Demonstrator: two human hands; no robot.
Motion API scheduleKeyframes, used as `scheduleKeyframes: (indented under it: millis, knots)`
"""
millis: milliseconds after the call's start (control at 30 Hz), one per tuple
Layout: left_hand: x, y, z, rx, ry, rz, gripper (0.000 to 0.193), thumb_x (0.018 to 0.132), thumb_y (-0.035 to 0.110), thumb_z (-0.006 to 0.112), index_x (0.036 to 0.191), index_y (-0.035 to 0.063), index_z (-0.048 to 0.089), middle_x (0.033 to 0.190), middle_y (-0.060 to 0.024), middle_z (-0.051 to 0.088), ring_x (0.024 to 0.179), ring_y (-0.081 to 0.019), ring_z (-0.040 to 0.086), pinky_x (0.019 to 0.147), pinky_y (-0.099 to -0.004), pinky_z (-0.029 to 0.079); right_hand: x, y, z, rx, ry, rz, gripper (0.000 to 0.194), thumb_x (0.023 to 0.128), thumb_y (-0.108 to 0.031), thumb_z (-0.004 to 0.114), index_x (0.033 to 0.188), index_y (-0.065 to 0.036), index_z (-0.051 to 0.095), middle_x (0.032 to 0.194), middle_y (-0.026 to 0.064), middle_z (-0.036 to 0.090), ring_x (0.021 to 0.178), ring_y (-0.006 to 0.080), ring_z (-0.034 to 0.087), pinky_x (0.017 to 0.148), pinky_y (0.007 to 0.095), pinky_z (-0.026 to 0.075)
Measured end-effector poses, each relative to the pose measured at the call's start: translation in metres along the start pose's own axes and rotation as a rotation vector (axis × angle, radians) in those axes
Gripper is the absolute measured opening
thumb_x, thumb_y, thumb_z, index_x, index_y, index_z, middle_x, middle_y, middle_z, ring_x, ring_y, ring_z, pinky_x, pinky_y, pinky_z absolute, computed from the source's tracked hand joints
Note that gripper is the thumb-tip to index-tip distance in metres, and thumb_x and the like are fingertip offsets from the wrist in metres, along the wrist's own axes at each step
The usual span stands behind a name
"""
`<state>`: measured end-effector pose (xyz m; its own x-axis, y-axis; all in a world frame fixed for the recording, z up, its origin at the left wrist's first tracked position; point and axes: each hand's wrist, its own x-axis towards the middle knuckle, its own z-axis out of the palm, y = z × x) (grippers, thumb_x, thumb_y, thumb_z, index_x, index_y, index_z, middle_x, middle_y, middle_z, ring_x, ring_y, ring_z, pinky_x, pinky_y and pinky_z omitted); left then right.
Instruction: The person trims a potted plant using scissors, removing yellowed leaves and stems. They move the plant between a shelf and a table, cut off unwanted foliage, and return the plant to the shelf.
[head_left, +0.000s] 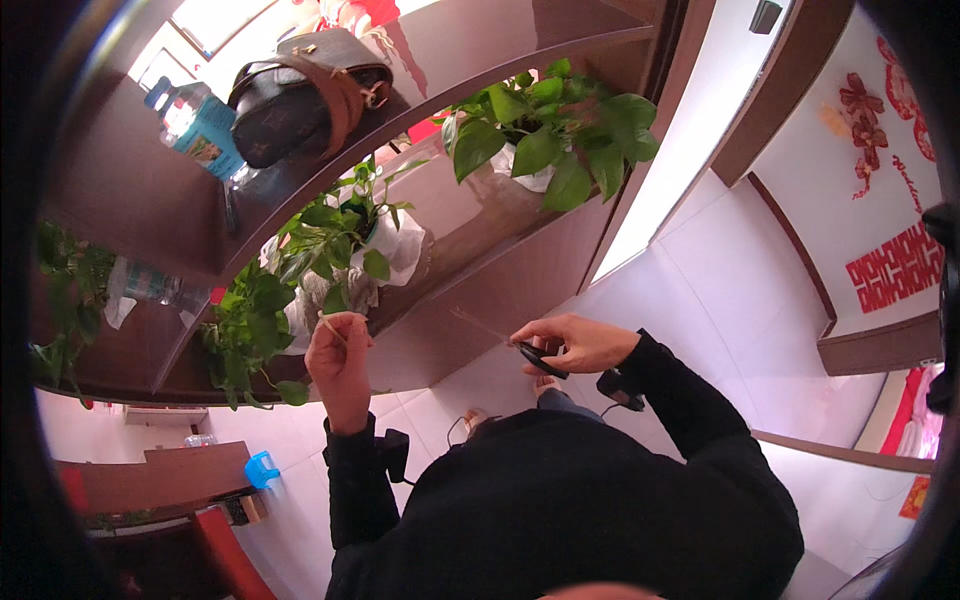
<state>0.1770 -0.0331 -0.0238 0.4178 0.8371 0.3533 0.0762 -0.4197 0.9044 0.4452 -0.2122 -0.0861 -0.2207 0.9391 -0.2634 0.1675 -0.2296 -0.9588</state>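
My left hand pinches a thin pale strand, possibly yarn or a cord, just in front of the shelf. Close behind it, a grey-beige bundle of yarn lies among the potted plants. My right hand is to the right, its fingers closed round a small black tool whose kind I cannot tell. A faint thin line runs up and left from the tool's tip; where it ends is not clear. A leafy potted plant in a white wrapping stands beyond my left hand.
The upper curved shelf bears a brown handbag and a plastic bottle. Another leafy plant stands at the lower shelf's right end. A doorway is to the right. A blue plastic stool is on the floor at lower left.
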Motion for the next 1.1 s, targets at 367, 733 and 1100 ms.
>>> scheduleKeyframes:
  millis: [367,733,1100]
  knots:
    - [0.035,0.044,0.104,0.16,-0.188,0.117,0.007,0.089,0.002,0.065,0.093,-0.0001,0.071,0.073,0.0008,0.056,0.063,-0.0037,0.046,0.055,-0.018,0.034,-0.04,0.028,-0.037,0.063,0.119,0.013,0.063,0.087,-0.039,0.073,0.132,0.0,0.053,0.083,0.0053,0.061,0.073,0.0135,0.057,0.064,0.0274,0.045]
    - [0.118,0.04,0.181,0.069,-0.141,0.314,0.041,0.092,0.01,0.065,0.13,0.0026,0.054,0.111,-0.0083,0.063,0.06,-0.0031,0.046,0.05,-0.0201,0.038,-0.066,0.032,-0.041,0.057,0.215,0.147,0.062,0.088,-0.039,0.072,0.134,-0.002,0.053,0.087,0.0055,0.063,0.079,0.0146,0.056,0.071,0.0288,0.046]
    - [0.155,0.02,0.242,-0.063,0.06,0.115,0.034,0.091,0.01,0.068,0.121,-0.0016,0.056,0.107,-0.0065,0.066,0.091,-0.0063,0.058,0.068,-0.022,0.048,-0.075,0.067,-0.146,0.046,0.058,0.102,0.049,0.093,-0.02,0.066,0.136,-0.004,0.05,0.081,0.0028,0.064,0.073,0.0083,0.058,0.068,0.0238,0.047]
